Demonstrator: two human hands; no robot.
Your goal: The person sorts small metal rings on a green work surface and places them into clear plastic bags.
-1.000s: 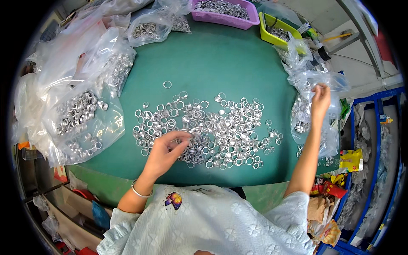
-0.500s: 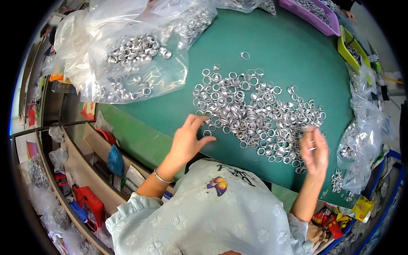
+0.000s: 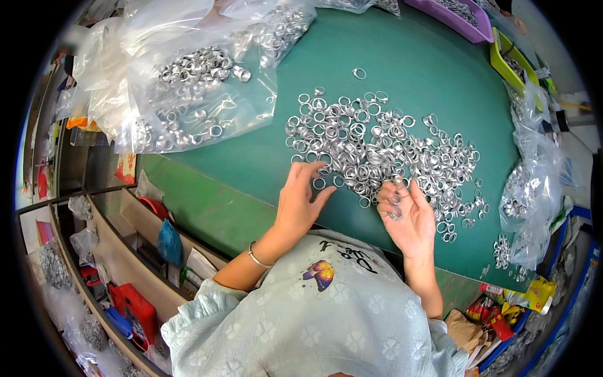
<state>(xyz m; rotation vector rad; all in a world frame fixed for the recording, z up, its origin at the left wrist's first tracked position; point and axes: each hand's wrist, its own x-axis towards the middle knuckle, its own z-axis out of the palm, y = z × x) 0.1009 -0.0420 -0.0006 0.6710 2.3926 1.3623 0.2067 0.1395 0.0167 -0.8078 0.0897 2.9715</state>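
Note:
A wide heap of silver metal rings (image 3: 370,157) is spread over the green tabletop. My left hand (image 3: 300,198) is at the heap's near left edge, thumb and fingers apart, with a couple of loose rings between them on the table. Over the near side of the heap, my right hand (image 3: 408,220) is turned palm up. Its fingers are curled, and a few rings (image 3: 394,200) show at them; whether these are threaded on or pinched, I cannot tell. One ring (image 3: 358,73) lies by itself beyond the heap.
Clear plastic bags (image 3: 251,119) holding more rings lie at the far left. A purple tray (image 3: 461,22) and a lime-green tray (image 3: 507,63) stand at the far right. Another bag of rings (image 3: 534,188) lies along the right edge, beside a small cluster of rings (image 3: 501,251).
My right hand has moved left from the heap's right end to its near middle, turning palm up with rings at its fingers. My left hand has shifted slightly right.

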